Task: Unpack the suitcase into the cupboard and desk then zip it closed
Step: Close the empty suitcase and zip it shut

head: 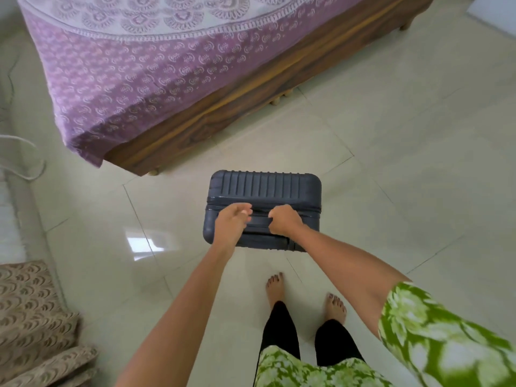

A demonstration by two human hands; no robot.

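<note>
Navy hard-shell suitcase [265,191] stands upright on pale floor tiles [391,163], just beside the corner of a wooden bed [223,107] draped in a purple printed cover [125,79], as I reach down over it with both arms. My right hand [284,220] is closed in a fist around what looks like the top carry handle, while my left hand [231,222] rests against the case's top near the zip line, fingers curled and partly spread, holding nothing that I can make out. Both hands sit on the suitcase's upper face, close together, directly ahead of my bare feet [304,297]. The case appears zipped, and no cupboard or desk is in sight, so I judge the step is positioning it for opening. Doing that well means lifting with the right hand, steadying the shell with the left, and lowering it flat on open floor clear of the bed so the lid can swing fully.
</note>
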